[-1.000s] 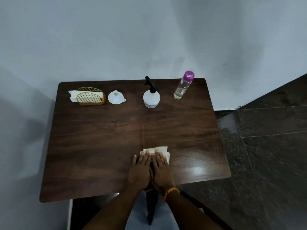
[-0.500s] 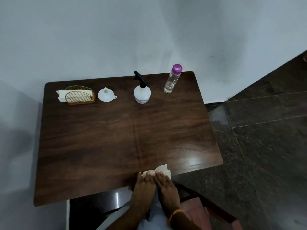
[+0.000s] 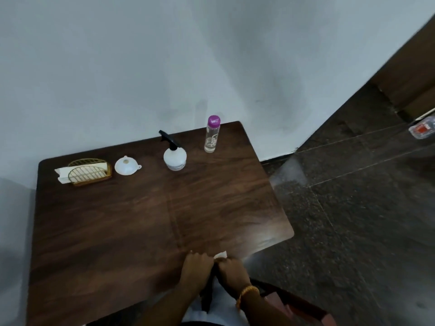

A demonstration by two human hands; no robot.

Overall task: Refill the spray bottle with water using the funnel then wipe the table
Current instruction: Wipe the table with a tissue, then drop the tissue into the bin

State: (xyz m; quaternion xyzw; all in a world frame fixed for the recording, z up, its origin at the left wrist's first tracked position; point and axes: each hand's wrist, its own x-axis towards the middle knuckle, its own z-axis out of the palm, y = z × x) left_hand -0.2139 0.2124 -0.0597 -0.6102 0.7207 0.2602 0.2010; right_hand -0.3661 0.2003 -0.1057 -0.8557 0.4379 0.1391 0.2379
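At the near edge of the dark wooden table [image 3: 117, 231], my left hand [image 3: 196, 269] and my right hand [image 3: 231, 272] are curled side by side around a white tissue [image 3: 220, 255]. Only a small corner of the tissue shows between my fingers. Along the far side stand a white spray bottle [image 3: 174, 155] with a black trigger head, a clear water bottle [image 3: 211, 135] with a purple cap, and a white funnel [image 3: 126, 165] lying mouth down.
A gold wire napkin holder [image 3: 88, 171] with white napkins sits at the table's far left. A grey wall runs behind the table. Dark speckled floor tiles [image 3: 353, 220] lie to the right, with a plastic package [image 3: 423, 128] at the far right.
My hands dragged the tissue back from the table's middle to its near edge and went from flat to curled around it. The view tilted and shifted left.
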